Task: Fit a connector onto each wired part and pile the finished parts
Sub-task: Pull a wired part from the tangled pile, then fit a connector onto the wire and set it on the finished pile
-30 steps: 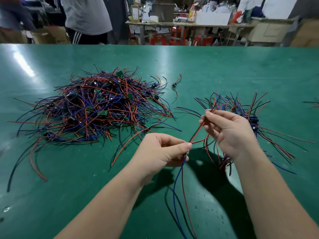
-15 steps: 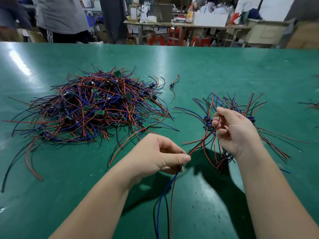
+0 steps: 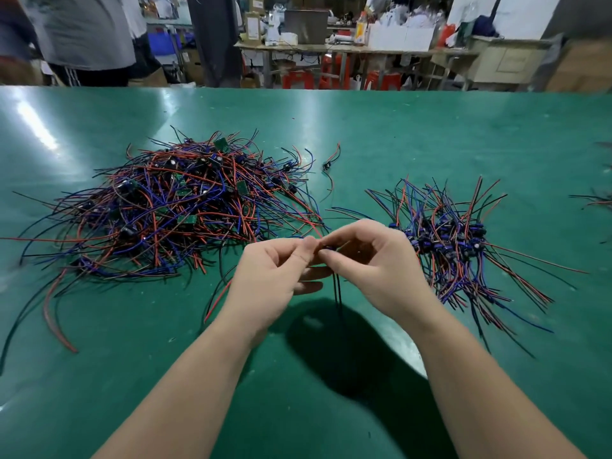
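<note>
A big tangle of red, blue and black wired parts (image 3: 172,210) with small green boards lies on the green table at the left. A smaller pile of wired parts with blue connectors (image 3: 457,240) lies at the right. Between them, my left hand (image 3: 275,276) and my right hand (image 3: 374,263) meet fingertip to fingertip above the table. Together they pinch one small wired part (image 3: 326,248), mostly hidden by the fingers. Its dark wires (image 3: 337,286) hang down between my hands. Whether a connector sits on it is hidden.
A single loose wired part (image 3: 328,165) lies behind my hands. More wires (image 3: 596,202) show at the right edge. People stand beyond the table's far edge at the left, with cluttered benches and red stools behind.
My right hand left the right pile and came to the middle. My left hand rose to meet it, and both now pinch the same part, whose wires hang between them.
</note>
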Demonstrator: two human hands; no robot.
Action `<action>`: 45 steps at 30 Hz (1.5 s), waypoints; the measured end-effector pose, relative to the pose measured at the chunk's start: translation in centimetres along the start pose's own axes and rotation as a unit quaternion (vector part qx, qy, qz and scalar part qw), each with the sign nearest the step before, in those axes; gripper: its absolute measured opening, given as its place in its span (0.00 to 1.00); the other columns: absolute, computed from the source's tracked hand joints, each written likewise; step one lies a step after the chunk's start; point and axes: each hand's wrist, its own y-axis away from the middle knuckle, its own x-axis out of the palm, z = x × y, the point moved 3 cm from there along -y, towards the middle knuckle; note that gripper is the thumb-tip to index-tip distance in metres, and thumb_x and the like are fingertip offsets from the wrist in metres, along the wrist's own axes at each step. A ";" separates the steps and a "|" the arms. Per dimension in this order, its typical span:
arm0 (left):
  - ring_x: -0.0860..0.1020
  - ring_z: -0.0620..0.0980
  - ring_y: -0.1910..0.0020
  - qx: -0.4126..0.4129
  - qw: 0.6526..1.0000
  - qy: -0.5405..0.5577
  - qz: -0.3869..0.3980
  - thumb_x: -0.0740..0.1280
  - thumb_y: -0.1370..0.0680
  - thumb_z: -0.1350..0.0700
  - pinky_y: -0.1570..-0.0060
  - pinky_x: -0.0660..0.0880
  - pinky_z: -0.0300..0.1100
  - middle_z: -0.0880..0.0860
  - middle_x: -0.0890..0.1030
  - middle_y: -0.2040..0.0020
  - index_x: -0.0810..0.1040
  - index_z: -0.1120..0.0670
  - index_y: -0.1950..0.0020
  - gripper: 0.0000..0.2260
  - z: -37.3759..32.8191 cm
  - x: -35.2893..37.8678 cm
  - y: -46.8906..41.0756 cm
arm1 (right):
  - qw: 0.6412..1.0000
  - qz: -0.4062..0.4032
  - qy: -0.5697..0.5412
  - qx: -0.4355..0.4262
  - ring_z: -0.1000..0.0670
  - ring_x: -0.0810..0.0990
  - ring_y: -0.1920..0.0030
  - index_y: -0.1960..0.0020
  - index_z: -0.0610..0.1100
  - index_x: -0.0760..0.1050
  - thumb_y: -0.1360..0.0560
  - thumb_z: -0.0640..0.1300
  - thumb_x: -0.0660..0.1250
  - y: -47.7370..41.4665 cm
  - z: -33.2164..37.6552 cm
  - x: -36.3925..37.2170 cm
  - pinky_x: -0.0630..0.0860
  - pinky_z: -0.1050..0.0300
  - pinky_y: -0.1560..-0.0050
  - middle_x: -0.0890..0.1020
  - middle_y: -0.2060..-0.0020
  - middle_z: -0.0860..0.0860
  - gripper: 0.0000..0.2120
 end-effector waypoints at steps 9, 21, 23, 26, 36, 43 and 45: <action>0.78 0.36 0.59 0.104 0.933 -0.314 -0.138 0.69 0.25 0.59 0.54 0.72 0.33 0.41 0.83 0.54 0.82 0.48 0.49 0.08 -0.1 -2.5 -0.8 | 0.976 -0.205 0.066 0.039 0.59 0.80 0.68 0.57 0.47 0.80 0.33 0.37 0.76 -0.9 -1.0 -6.9 0.77 0.68 0.60 0.83 0.66 0.52 0.09; 0.77 0.40 0.63 0.002 0.875 -0.453 -0.169 0.69 0.24 0.51 0.65 0.71 0.34 0.42 0.80 0.64 0.82 0.50 0.51 0.05 1.6 -5.5 -2.2 | 0.904 -0.086 0.392 0.144 0.47 0.78 0.56 0.56 0.41 0.84 0.27 0.44 0.71 -2.0 -5.8 -7.2 0.72 0.57 0.55 0.84 0.60 0.46 0.07; 0.74 0.35 0.69 0.014 0.890 -0.418 -0.180 0.70 0.25 0.51 0.71 0.65 0.29 0.41 0.79 0.69 0.81 0.47 0.62 0.06 1.3 -5.5 -2.1 | 0.914 -0.145 0.367 0.094 0.50 0.78 0.61 0.56 0.42 0.83 0.27 0.43 0.69 -1.6 -4.5 -6.8 0.69 0.61 0.58 0.83 0.62 0.48 0.06; 0.75 0.38 0.70 0.051 0.938 -0.291 -0.181 0.70 0.24 0.54 0.66 0.71 0.35 0.43 0.82 0.68 0.80 0.47 0.65 0.09 1.0 -4.8 -2.2 | 0.970 -0.149 0.129 0.139 0.54 0.79 0.73 0.61 0.43 0.81 0.26 0.40 0.68 -1.0 -3.1 -5.2 0.74 0.65 0.69 0.82 0.71 0.52 0.07; 0.78 0.41 0.72 0.047 0.999 -0.018 -0.008 0.64 0.22 0.63 0.68 0.75 0.32 0.48 0.83 0.69 0.78 0.55 0.58 0.07 0.4 0.5 -0.1 | 0.865 0.021 -0.442 0.237 0.54 0.82 0.64 0.48 0.41 0.79 0.31 0.43 0.65 -0.7 -0.7 -0.7 0.74 0.67 0.68 0.85 0.56 0.45 0.13; 0.73 0.40 0.78 -0.157 0.970 0.117 0.141 0.63 0.23 0.56 0.77 0.72 0.33 0.48 0.79 0.71 0.75 0.57 0.55 0.05 0.9 1.6 0.8 | 0.870 0.010 -0.449 0.206 0.53 0.82 0.63 0.60 0.46 0.84 0.34 0.42 0.67 -0.6 -0.4 -0.7 0.75 0.65 0.67 0.85 0.61 0.50 0.07; 0.75 0.42 0.77 -0.163 0.964 0.105 0.180 0.63 0.24 0.56 0.76 0.73 0.34 0.50 0.79 0.70 0.74 0.57 0.55 0.05 0.8 1.8 1.1 | 0.871 -0.029 -0.441 0.214 0.52 0.81 0.64 0.63 0.45 0.81 0.35 0.43 0.68 -0.8 -0.6 -0.8 0.74 0.65 0.69 0.85 0.63 0.50 0.04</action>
